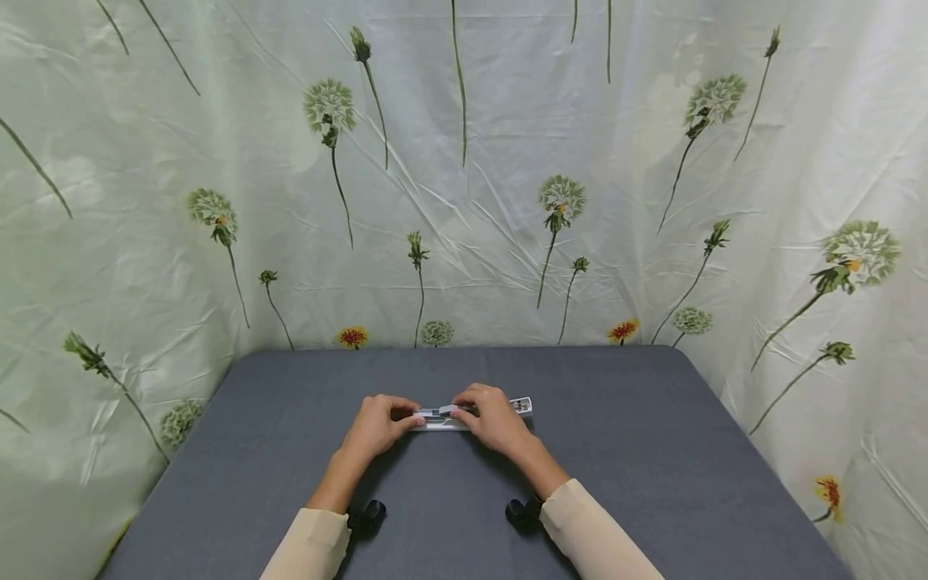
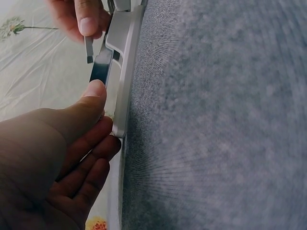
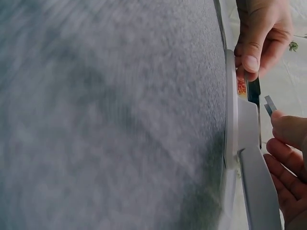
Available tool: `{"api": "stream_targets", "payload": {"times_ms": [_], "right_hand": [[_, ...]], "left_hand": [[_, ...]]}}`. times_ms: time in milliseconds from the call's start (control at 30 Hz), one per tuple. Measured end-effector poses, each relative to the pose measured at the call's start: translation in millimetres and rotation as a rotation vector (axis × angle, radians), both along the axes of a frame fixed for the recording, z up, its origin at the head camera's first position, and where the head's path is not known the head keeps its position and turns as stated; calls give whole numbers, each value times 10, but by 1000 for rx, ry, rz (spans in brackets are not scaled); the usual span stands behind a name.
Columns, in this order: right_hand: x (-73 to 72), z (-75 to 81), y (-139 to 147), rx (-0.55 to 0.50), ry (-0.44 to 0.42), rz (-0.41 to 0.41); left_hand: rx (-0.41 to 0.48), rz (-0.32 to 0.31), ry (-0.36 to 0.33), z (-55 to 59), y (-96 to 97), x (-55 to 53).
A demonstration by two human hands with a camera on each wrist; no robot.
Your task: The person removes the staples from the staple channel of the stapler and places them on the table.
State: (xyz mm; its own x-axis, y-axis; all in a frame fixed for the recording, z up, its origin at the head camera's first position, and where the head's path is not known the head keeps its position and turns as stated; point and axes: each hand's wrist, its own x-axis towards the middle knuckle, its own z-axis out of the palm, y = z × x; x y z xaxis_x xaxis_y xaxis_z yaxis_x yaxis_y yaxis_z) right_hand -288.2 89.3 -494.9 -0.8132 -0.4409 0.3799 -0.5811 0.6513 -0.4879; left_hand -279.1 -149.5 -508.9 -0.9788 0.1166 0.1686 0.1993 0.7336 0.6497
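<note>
Evidently both hands are at work on one small thing, a pale grey stapler [image 1: 435,427] lying a little below the centre of the head view. The left hand [image 1: 377,427] has a narrow grip: thumb and fingers pinch the left end of the stapler, where the left wrist view shows the thumb on the tip of the dark, shiny rail [image 2: 100,68] and the other fingers loosely curved near the end of the base. The right hand [image 1: 493,415] is narrow too — thumb and fingertips hold a short strip of staples [image 3: 270,104], which sticks out beside the rail, seemingly apart from it, at the right of the right wrist view. From the base, the stapler's long grey arm [image 3: 260,191] runs to the bottom edge of that same view; in the head view its far end shows just right of the right hand.

A dark grey worktop [image 1: 689,451] fills the lower middle of the head view, with a pale curtain [image 1: 493,258] printed with dandelions behind it. Beige sleeves [image 1: 598,532] come in from the bottom edge — a black device [image 1: 371,515] sits at each wrist.
</note>
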Motion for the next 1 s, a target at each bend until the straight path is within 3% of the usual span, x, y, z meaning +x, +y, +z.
{"api": "stream_targets", "payload": {"times_ms": [600,1000], "right_hand": [[58,105,437,-46,46,-46],[73,91,724,-103,97,-54]], "left_hand": [[-18,-13,10,17,-3,-16],[-24,-4,-14,4,3,-1]]}}
